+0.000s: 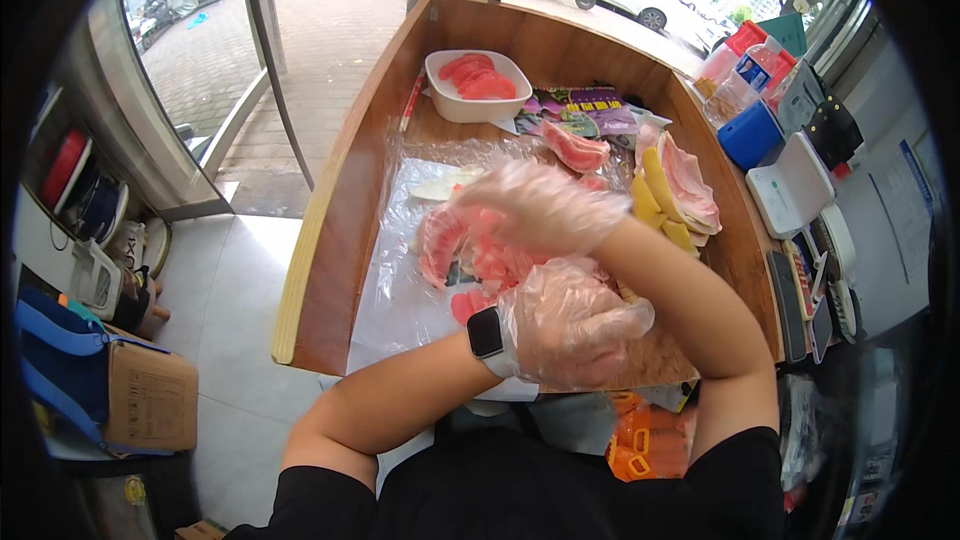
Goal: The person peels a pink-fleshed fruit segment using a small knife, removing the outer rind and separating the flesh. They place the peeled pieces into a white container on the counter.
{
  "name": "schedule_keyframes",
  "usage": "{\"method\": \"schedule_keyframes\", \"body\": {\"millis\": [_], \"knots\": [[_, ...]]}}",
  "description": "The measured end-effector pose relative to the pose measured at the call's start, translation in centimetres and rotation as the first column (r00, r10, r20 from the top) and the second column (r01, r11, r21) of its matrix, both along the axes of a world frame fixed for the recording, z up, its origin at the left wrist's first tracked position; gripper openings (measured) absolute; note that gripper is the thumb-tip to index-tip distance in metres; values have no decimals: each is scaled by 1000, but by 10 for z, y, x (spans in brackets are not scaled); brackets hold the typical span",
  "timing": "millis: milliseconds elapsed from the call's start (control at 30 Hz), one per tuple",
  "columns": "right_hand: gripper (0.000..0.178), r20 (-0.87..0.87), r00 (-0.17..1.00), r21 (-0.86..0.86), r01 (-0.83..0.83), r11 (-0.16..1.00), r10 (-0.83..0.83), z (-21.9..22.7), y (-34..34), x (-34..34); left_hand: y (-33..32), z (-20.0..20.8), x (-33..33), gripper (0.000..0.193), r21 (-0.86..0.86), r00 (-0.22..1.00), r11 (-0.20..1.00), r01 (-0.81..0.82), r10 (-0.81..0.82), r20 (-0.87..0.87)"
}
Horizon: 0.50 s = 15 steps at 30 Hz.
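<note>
Both my hands wear clear plastic gloves, and my forearms cross over a wooden tray table (pixel 345 175). My right hand (pixel 545 205), smeared by motion, reaches leftward above a pile of red pomelo flesh (pixel 500 265); its fingers are not clear. Closer to me, my left hand (pixel 580 325) is curled closed beside the pile, and whatever it holds is hidden. Left of the pile a pomelo segment (pixel 440 245) lies on clear plastic film (pixel 385 285). Beyond my right hand rests a larger pomelo piece (pixel 575 147).
A white container (pixel 475 111) of peeled red segments stands at the back. Yellow-and-pink pomelo rind (pixel 690 185) is heaped at the right, near a purple printed bag (pixel 590 105). The table has raised wooden sides. A blue box (pixel 750 135) and a white device (pixel 790 185) stand further right.
</note>
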State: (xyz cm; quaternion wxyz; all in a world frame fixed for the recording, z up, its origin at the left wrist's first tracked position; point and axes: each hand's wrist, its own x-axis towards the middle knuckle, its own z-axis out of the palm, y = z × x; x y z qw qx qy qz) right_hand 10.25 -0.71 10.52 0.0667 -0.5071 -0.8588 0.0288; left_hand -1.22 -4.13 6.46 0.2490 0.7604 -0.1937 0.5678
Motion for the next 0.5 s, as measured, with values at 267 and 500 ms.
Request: {"method": "schedule_keyframes", "body": {"millis": [267, 500], "knots": [[33, 331, 944, -175, 60, 983, 1, -6, 29, -45, 6, -2, -1, 44, -49, 985, 990, -129, 134, 108], [24, -755, 507, -351, 224, 909, -416, 16, 2, 5, 25, -14, 14, 44, -534, 755, 734, -419, 609, 245]]}}
